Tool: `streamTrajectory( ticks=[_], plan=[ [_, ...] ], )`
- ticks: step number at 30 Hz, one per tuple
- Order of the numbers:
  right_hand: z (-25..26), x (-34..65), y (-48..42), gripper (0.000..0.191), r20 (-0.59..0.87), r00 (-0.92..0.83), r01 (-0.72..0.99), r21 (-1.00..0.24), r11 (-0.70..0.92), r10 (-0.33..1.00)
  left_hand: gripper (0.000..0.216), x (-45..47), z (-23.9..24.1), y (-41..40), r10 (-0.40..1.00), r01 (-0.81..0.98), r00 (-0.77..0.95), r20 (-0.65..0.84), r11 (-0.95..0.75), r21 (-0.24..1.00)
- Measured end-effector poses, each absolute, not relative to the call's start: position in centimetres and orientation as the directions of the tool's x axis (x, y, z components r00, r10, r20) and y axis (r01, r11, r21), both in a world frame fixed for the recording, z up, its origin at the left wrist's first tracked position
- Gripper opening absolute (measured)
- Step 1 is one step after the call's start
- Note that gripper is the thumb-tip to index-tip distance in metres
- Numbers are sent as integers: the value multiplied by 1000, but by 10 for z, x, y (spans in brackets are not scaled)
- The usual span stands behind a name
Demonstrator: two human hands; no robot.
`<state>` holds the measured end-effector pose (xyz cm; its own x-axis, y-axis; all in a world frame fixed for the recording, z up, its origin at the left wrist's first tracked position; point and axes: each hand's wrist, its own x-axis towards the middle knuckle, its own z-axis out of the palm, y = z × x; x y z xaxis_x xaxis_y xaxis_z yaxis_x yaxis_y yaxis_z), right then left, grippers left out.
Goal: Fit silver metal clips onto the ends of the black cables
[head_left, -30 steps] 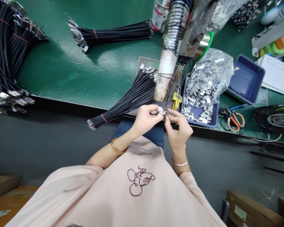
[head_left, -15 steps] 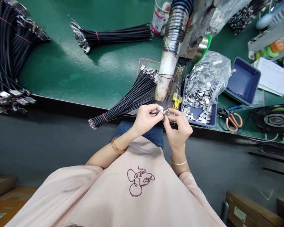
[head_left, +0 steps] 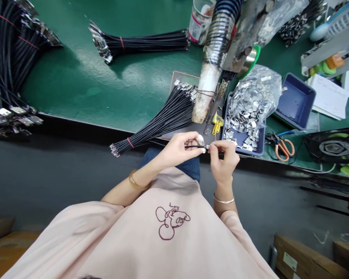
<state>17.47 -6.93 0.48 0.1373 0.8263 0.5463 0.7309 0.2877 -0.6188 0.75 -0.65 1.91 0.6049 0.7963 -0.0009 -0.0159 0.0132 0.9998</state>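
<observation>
My left hand (head_left: 178, 150) pinches a thin black cable (head_left: 194, 147) near its end, with white covers on the fingertips. At the cable's tip sits a small silvery metal connector (head_left: 207, 147), which the thumb and forefinger of my right hand (head_left: 224, 159) close on. Fingers partly cover the connector, so its exact seating is hidden. Beyond my left hand lies a tied bundle of black cables (head_left: 159, 116) with metal ends, partly on a board. Just past my right hand, a blue tray (head_left: 260, 146) carries a clear bag of small metal shells (head_left: 254, 104).
Above the hands hang a soldering iron stand (head_left: 225, 83) and a taped extraction hose (head_left: 205, 89). A yellow clip (head_left: 217, 126) lies beneath. Orange-handled pliers (head_left: 284, 149), a second blue tray (head_left: 296, 100) and a fan (head_left: 333, 146) are rightward; more cable bundles (head_left: 145, 42) lie leftward.
Both hands have drawn slightly toward me, away from under the iron. The right hand has shifted a little right, and more of the cable and its connector now shows between the hands.
</observation>
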Motion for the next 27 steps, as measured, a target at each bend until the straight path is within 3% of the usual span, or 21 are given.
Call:
streamTrajectory(
  ticks=[3,5,8,11,15,22,27],
  plan=[
    [4,173,-65,13,330,260,529,-835,152,908,10,5,19,-12,814,88,569,113,-197,976],
    [3,172,-63,15,268,257,453,-882,129,928,21,5,17,-14,797,88,593,111,-201,976],
    [3,169,-65,11,350,260,540,-825,165,900,30,6,12,-13,798,19,602,28,-50,999],
    [4,167,-72,8,478,299,661,-728,182,826,24,9,7,-11,842,-50,540,-9,43,998],
    [3,166,-79,17,533,425,618,-761,196,732,21,13,2,-9,877,-114,480,-23,89,989],
    [0,163,-74,4,615,160,772,-565,290,772,19,22,-3,-5,907,-134,420,-22,86,987],
    [-4,159,-68,5,565,216,732,-633,250,797,18,27,-3,-3,936,-87,353,-9,42,995]
  ],
)
